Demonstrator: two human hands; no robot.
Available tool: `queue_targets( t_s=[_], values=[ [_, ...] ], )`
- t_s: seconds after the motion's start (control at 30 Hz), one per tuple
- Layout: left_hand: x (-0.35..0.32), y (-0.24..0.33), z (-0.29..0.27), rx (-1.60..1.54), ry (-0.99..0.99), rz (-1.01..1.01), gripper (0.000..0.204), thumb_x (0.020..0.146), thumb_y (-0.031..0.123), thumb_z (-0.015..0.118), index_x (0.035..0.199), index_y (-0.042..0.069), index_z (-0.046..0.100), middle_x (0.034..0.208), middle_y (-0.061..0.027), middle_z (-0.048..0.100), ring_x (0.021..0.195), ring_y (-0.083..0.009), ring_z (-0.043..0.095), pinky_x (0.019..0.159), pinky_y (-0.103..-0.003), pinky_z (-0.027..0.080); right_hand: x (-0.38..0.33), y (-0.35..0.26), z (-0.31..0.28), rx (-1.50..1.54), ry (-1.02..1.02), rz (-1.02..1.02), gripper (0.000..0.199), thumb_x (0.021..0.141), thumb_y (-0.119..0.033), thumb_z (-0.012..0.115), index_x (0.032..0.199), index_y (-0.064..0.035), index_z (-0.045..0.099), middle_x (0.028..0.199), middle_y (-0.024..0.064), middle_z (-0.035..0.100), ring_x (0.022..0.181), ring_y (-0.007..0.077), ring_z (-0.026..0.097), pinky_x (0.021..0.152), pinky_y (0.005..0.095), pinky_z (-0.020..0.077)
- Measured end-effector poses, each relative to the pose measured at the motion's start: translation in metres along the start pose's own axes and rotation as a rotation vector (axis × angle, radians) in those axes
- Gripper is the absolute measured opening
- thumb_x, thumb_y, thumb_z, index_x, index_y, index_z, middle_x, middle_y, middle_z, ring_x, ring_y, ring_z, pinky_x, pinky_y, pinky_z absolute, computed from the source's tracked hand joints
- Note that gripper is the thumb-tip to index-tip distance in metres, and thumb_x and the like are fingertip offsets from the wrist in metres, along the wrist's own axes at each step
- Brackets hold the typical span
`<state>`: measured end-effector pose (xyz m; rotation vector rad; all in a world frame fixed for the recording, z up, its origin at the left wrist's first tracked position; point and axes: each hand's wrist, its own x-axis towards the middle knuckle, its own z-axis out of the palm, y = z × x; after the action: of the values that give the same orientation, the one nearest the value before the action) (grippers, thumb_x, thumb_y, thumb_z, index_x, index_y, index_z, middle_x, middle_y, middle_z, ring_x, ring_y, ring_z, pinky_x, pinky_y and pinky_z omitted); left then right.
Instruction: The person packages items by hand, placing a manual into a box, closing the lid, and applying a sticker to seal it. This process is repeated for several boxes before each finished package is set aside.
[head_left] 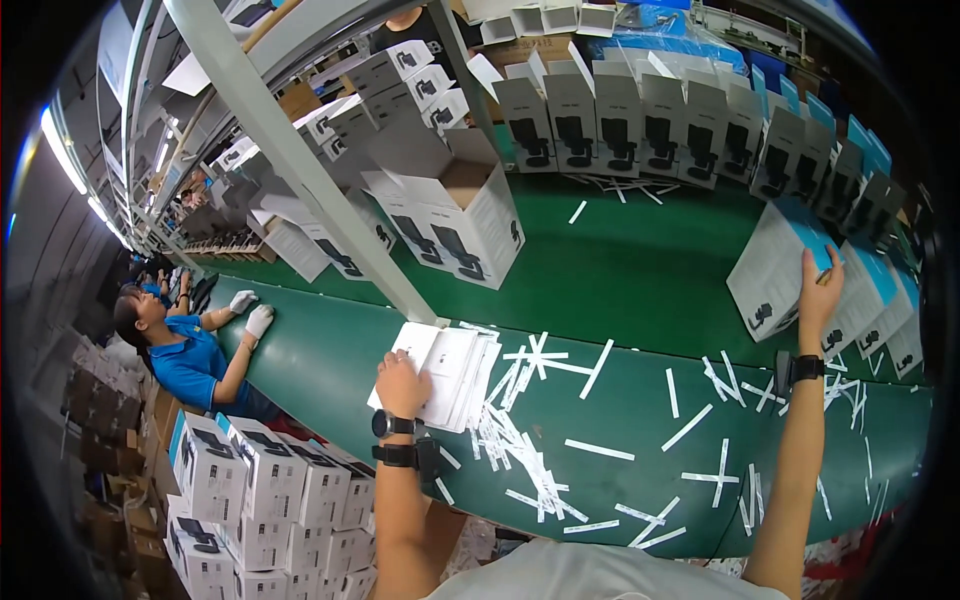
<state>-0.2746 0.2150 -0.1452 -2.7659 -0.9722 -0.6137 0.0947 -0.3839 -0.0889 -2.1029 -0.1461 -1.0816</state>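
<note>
My left hand (403, 387) rests at the near left of a stack of white booklets (455, 375), its fingers bent over the top booklet (416, 342). Farther off on the right, my right hand (821, 284) grips the upper edge of a white box with a blue top (775, 265), which leans on the green work surface. A small yellowish spot shows between those fingers, too small to name. Loose white paper strips (515, 455) lie scattered between my two arms.
Open boxes printed with a chair (620, 125) stand in a row at the back. A larger open carton (450, 225) stands left of them, behind a slanting metal post (300, 160). Closed boxes (265, 470) are piled at lower left. A gloved co-worker (190, 340) sits at the left.
</note>
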Motion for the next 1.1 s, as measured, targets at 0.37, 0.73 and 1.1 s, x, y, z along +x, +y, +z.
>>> queue_targets(
  t_s=[0.37,0.73,1.1],
  values=[
    [0.005,-0.015,-0.018,0.102,-0.143,0.060,0.041,0.076,0.043,0.073,0.097,0.008,0.076,0.099,-0.0149,0.064,0.090,-0.0335,0.063,0.069,-0.044,0.054,-0.076,-0.040,-0.074,0.110,0.033,-0.029,0.055,0.085,-0.014,0.075,0.136,-0.0048,0.053,0.134,0.0069,0.056,0.069,0.0060,0.045,0.062,0.0204,0.0367],
    [0.075,0.047,-0.132,-0.417,0.335,0.297,0.013,0.083,0.012,0.068,0.088,0.000,0.066,0.086,-0.0164,0.067,0.071,-0.0351,0.065,0.065,-0.042,0.052,-0.182,0.025,-0.117,0.211,-0.324,0.332,0.010,0.091,-0.011,0.067,0.085,-0.0023,0.067,0.065,-0.0072,0.049,0.057,0.0018,0.036,0.051,0.0223,0.0247],
    [0.295,0.177,-0.154,-0.436,0.942,0.380,0.060,0.080,0.004,0.057,0.138,0.003,0.043,0.125,-0.0265,0.055,0.095,-0.0424,0.062,0.078,-0.049,0.052,-0.189,0.015,-0.111,0.225,-0.416,0.356,0.012,0.089,-0.010,0.068,0.084,-0.0003,0.065,0.068,-0.0046,0.053,0.062,0.0036,0.043,0.055,0.0225,0.0328]
  ],
)
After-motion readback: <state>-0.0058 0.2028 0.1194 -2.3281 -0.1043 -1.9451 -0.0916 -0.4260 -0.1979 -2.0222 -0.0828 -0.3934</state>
